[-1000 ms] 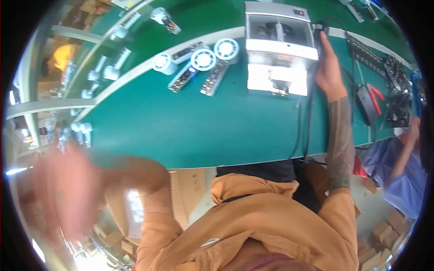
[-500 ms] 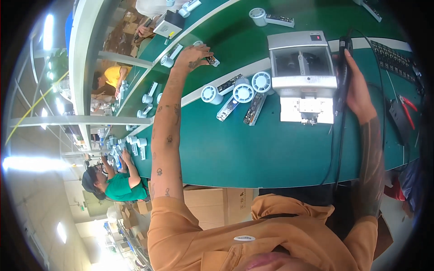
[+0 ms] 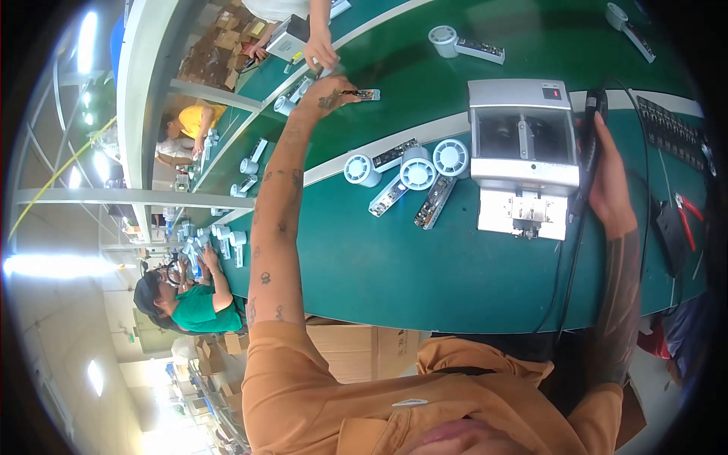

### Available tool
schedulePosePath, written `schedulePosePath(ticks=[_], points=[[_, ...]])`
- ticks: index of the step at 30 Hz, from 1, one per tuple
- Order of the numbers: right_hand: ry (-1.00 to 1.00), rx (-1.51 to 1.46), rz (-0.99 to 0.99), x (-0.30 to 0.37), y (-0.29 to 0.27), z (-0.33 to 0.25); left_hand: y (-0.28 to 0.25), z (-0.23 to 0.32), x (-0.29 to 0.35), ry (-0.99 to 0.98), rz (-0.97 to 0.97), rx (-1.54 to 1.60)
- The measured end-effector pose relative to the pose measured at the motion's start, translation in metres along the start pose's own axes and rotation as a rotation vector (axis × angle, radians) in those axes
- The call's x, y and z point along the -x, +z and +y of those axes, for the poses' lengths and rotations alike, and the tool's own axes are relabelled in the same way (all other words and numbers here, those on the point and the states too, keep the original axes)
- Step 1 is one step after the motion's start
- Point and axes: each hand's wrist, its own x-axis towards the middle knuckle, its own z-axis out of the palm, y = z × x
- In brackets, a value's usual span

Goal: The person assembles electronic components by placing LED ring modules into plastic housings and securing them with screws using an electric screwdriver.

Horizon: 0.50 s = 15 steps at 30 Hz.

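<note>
Tattooed left hand [image 3: 328, 94]: hides one end of the slim device with exposed circuit board [image 3: 368, 95]
Right hand [image 3: 613, 189]: fingertips hidden behind the black cylindrical tool [image 3: 591, 140]
White-clad co-worker [image 3: 277, 9]: cut off by the upper edge
Silver box-shaped machine [image 3: 523, 173]: red display [image 3: 552, 95] too small to read

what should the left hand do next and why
I'd probably draw the left hand back toward the three round-headed units beside the machine: it seems to hold a circuit-board piece, and a co-worker's hand is close by.
</note>
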Motion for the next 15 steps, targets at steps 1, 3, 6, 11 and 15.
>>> schedulePosePath(ticks=[1, 3, 6, 11, 15], points=[[-0.017, 0.018, 0.014, 0.001, -0.001, -0.002, 0.005, -0.002, -0.003, -0.066, 0.032, 0.138], [0.001, 0.011, 0.003, -0.001, -0.005, 0.000, 0.012, -0.007, -0.004, -0.041, 0.066, 0.153], [0.023, -0.010, -0.018, -0.003, -0.003, 0.001, 0.014, -0.018, -0.002, 0.006, 0.112, 0.105], [0.006, 0.005, -0.010, -0.001, -0.005, 0.001, 0.018, -0.017, -0.005, -0.018, 0.158, 0.118], [-0.006, 0.019, -0.001, 0.000, -0.002, 0.000, 0.022, -0.025, -0.008, -0.083, 0.151, 0.162]])
